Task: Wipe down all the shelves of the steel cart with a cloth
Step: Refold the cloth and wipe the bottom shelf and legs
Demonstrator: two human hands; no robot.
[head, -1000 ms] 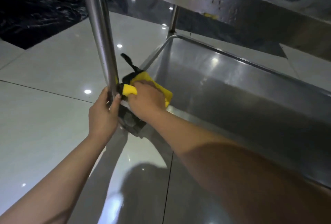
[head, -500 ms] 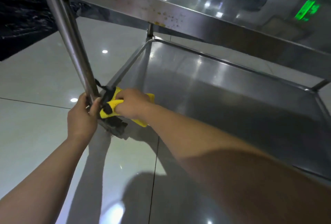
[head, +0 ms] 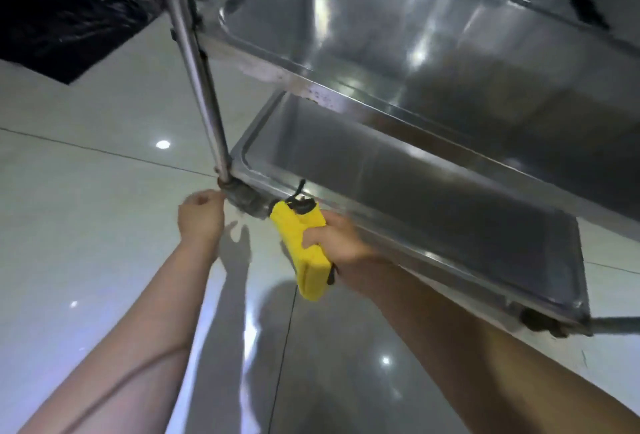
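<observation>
Right hand: the right hand [head: 341, 241] is gripping the yellow cloth [head: 304, 248], fingers curled over its long side, thumb side hidden behind it.
Cloth: it is lying folded into a thick oblong pad, held against the outer face of the front rim of the lower shelf [head: 433, 222], close to the shelf's left front corner; one end is pointing toward that corner, the other is hanging below the rim over the floor [head: 86, 225].
Cloth trim: a black loop or tag [head: 300, 203] is sticking up from the cloth's upper end, just beside the rim.
Left hand: the left hand [head: 201, 217] is hovering just beside the foot of the corner post [head: 194, 62], fingers loosely curled and holding nothing; whether a fingertip is touching the post's base cannot be told.
Steel cart: two tray-shaped shelves are showing, the lower one near the floor and the upper shelf [head: 433, 38] above it, both joined to the round post at the left front corner.
Lower corners: a dark fitting [head: 244, 196] is sitting under the left front corner, between the two hands; another dark fitting [head: 540, 322] is showing under the right front corner.
Surroundings: glossy pale tiles are reflecting ceiling lights and both arms' shadows; a crumpled black sheet [head: 62, 7] is lying on the floor well apart, at far left.
</observation>
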